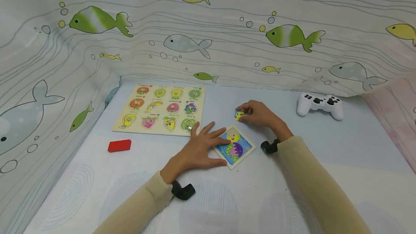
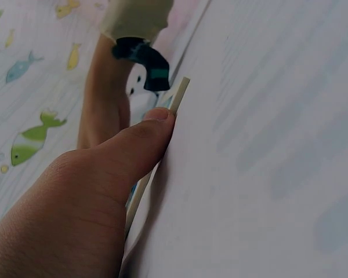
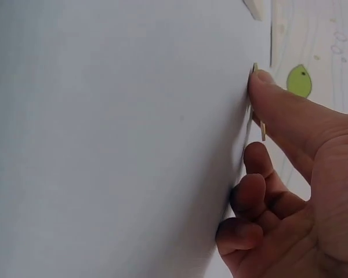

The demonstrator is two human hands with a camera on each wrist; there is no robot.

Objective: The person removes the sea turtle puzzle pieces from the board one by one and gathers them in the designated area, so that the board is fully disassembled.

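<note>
My left hand (image 1: 199,150) has its fingers spread over the left side of a small square jigsaw puzzle (image 1: 237,150). Its index fingertip rests on the picture, and the thumb touches the near edge, where the board's rim (image 2: 180,95) shows in the left wrist view. Just beyond the puzzle, my right hand (image 1: 260,115) pinches a small blue and yellow puzzle piece (image 1: 239,115) between thumb and fingers. Only a thin edge of that piece (image 3: 264,131) appears in the right wrist view, low over the table; the rest is behind the thumb.
A wooden fruit puzzle board (image 1: 159,118) lies at the back left, close to my left fingertips. A red block (image 1: 119,146) is in front of it. At the back right lies a white game controller (image 1: 320,105). A fish-patterned curtain (image 1: 227,57) hangs behind the table.
</note>
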